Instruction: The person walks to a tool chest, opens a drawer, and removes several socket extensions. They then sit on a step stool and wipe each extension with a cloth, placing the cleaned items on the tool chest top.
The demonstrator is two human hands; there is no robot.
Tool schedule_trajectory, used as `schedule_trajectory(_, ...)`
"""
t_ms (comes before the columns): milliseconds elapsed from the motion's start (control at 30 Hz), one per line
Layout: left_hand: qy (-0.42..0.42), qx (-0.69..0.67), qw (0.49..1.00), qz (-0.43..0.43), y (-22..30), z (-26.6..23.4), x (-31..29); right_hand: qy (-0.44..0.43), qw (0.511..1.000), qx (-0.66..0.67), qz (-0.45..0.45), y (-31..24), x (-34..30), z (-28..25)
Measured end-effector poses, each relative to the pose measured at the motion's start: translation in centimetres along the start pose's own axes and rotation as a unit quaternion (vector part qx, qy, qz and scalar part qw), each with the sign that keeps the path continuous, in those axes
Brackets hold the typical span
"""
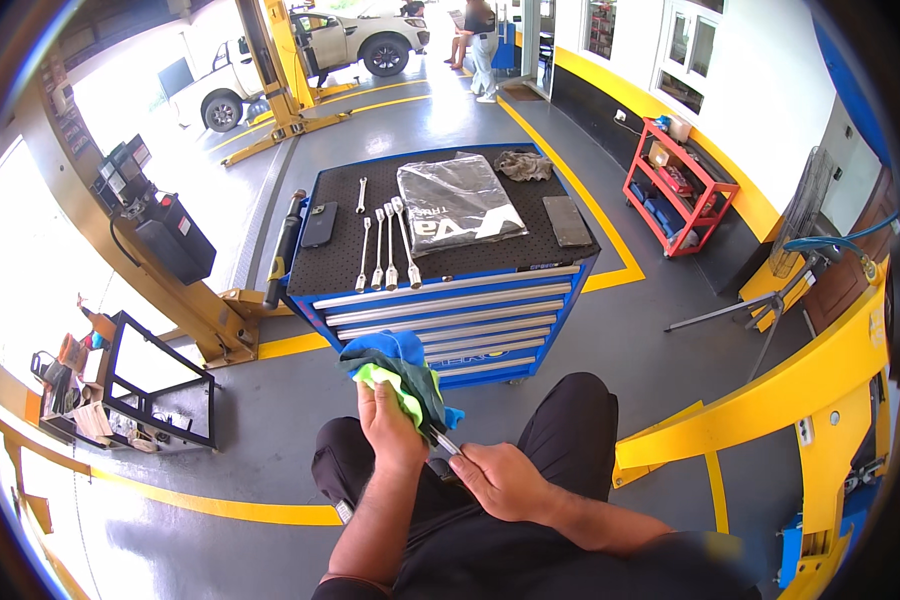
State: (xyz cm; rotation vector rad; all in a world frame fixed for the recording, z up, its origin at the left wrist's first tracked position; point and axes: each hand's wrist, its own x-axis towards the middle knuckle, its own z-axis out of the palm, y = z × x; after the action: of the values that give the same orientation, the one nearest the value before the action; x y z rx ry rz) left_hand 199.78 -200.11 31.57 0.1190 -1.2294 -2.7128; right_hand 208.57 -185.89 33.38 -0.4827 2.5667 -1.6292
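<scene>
Wiping down a metal tool looks like the step in hand, going by the head view, the only one I have. My left grip [395,435] is pinching a bunched cloth [425,385] of blue, dark green and lime, thumb and fingers pressed into its lime fold, just above my lap and in front of the blue drawer cabinet [450,318]. My right grip [510,482] is closed on the lower part of a metal shaft [446,443], thumb pressed against it, and the shaft runs up at a tilt into the cloth; its far end is covered, so I cannot tell its shape. On the tabletop [335,268], well beyond both hands, four long wrenches [391,250] lie side by side near the front edge, with a shorter wrench [362,195] behind them, a phone [319,225] to their left and a plastic-wrapped packet [457,200] to their right. As I judge it, the next move calls for a steady right grip while the left one squeezes the cloth round the metal and draws it along, then a turn to bring the other side under the cloth; too loose a hold could let the tool slip
</scene>
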Motion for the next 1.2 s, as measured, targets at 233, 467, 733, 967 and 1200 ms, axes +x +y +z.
schedule_trajectory(233, 0.000, 0.035, 0.999, 0.007, -2.5, -2.7, -2.4, -0.022, 0.997, 0.075, 0.012, 1.4, -0.1, 0.7)
schedule_trajectory(467, -0.028, -0.038, 0.999, -0.004, 1.2, 0.4, -0.5, -0.019, 0.999, 0.044, 0.001, -0.6, 1.0, -0.1)
schedule_trajectory(733, -0.235, 0.004, 0.972, -0.023, -0.1, -1.2, -5.6, -0.048, 0.905, 0.422, 0.028, 2.2, -0.6, 1.5)
schedule_trajectory(967, -0.244, 0.151, 0.957, 0.047, 1.5, -1.4, -3.4, -0.092, 0.893, 0.441, 0.019, 2.6, -0.7, 2.2)
schedule_trajectory(1200, -0.103, 0.065, 0.992, 0.037, 0.5, -0.4, -1.6, 0.072, 0.991, -0.091, -0.070, -0.5, 1.8, 0.8)
